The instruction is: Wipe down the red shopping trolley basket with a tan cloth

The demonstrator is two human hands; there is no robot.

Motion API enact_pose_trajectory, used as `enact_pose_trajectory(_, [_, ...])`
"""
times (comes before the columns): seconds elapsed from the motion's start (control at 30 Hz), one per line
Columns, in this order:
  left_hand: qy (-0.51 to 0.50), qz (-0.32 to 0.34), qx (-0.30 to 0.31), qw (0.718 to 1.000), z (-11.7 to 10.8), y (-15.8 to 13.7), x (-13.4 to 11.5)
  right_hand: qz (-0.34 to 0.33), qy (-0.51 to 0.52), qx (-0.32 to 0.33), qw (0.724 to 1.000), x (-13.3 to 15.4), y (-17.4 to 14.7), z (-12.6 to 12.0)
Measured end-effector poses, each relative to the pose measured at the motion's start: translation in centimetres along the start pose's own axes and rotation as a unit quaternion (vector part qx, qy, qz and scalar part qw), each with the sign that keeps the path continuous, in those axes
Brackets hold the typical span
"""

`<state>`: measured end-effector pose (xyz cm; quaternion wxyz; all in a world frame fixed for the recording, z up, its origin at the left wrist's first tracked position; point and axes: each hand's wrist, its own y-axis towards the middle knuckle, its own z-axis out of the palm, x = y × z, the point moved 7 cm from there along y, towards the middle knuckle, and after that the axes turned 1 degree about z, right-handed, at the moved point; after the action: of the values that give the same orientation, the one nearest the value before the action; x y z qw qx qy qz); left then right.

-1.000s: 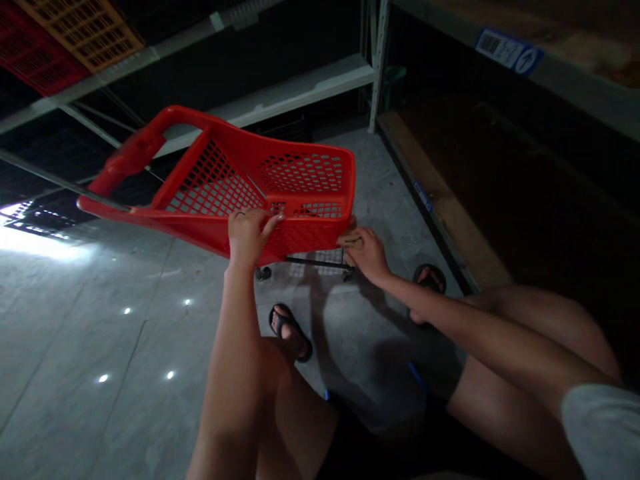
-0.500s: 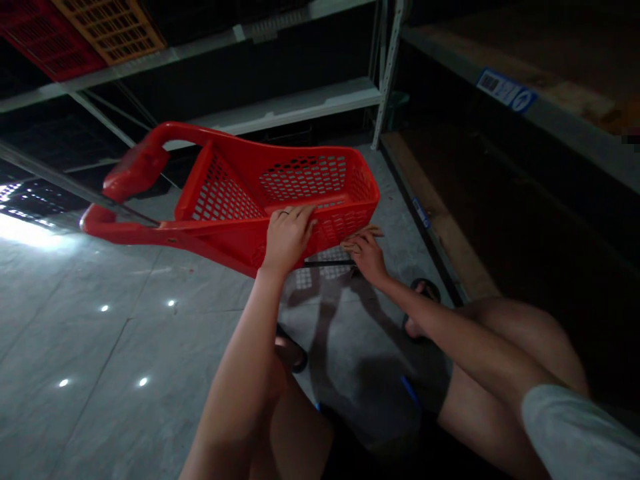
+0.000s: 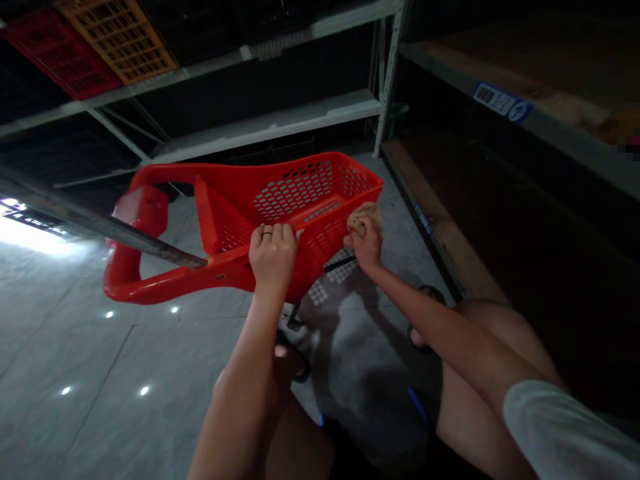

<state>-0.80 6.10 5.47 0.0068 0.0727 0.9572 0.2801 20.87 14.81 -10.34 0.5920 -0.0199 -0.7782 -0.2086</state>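
Compared with half a second ago, the red perforated-plastic shopping cart (image 3: 311,261) stands turned on the grey concrete floor (image 3: 165,373), handle (image 3: 123,291) swung nearer; the bunched tan cloth (image 3: 373,213) sits higher, near its front rim, so a different patch of wall is covered. Left hand (image 3: 273,257) curls over the near rim; right hand (image 3: 367,243) clutches the cloth. Cart looks smooth, slightly glossy, lattice-holed.
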Motion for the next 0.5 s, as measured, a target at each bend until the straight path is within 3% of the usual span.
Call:
enact_pose_trajectory(0.13, [-0.005, 0.009, -0.032, 0.999, 0.5, 0.0, 0.0, 0.087, 0.012, 0.031, 0.996, -1.2, -0.3, 1.4])
enact_pose_trajectory(0.23, [0.018, 0.019, -0.058, 0.998, 0.4, -0.1, 0.1, 0.081, 0.028, 0.016, 0.996, 0.6, 1.8, 1.0])
enact_pose_trajectory(0.37, [0.053, 0.023, -0.066, 0.996, 0.3, -0.2, 0.0, -0.079, 0.034, -0.016, 0.996, 6.3, 3.6, -0.5])
enact_pose_trajectory(0.43, [0.051, 0.022, -0.057, 0.997, 0.1, -0.3, 0.0, -0.170, -0.005, 0.047, 0.984, 9.2, 2.5, 0.3])
enact_pose_trajectory(0.5, [0.045, 0.022, -0.042, 0.998, 0.0, -0.4, 0.2, -0.253, -0.054, 0.143, 0.955, 11.5, 0.4, 1.8])
